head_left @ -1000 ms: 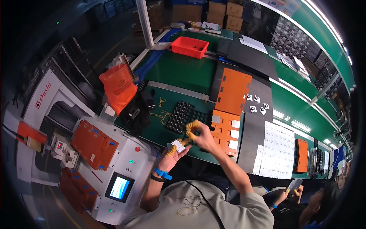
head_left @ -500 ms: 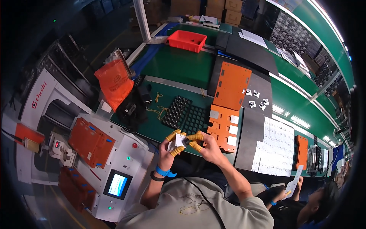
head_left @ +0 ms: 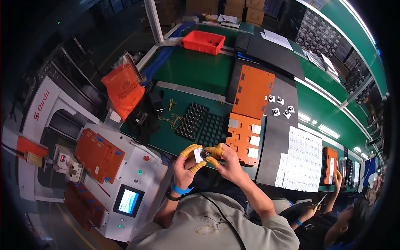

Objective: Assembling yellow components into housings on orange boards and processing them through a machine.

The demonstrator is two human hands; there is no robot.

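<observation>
My left hand (head_left: 184, 168) wears yellow finger covers and pinches a small white square plate (head_left: 198, 156) by its edges. From the other side, the yellow-covered fingers of my right hand (head_left: 227, 163) close on a small round black part (head_left: 204, 154) at the plate's face. Whether that part is fixed to the plate I cannot tell. Just beyond my hands are a black tray (head_left: 193, 121) full of round black parts and a black tray with round pockets (head_left: 211, 131). Right of these lies an orange fixture (head_left: 235, 146) with several white plates in its slots, its orange lid (head_left: 255, 91) folded back.
At left stands a white press machine (head_left: 137, 166) with a screen and orange fixtures. An orange bag (head_left: 124, 92) hangs beside it. Several plates with black parts (head_left: 280, 100) lie on a black mat, near printed sheets (head_left: 302, 160). A co-worker's hand (head_left: 337, 180) is at far right.
My hands stay nearly in place, and the white plate has tilted slightly between them. The co-worker's one hand has reached to an orange fixture, while the other has lowered its sheet.
</observation>
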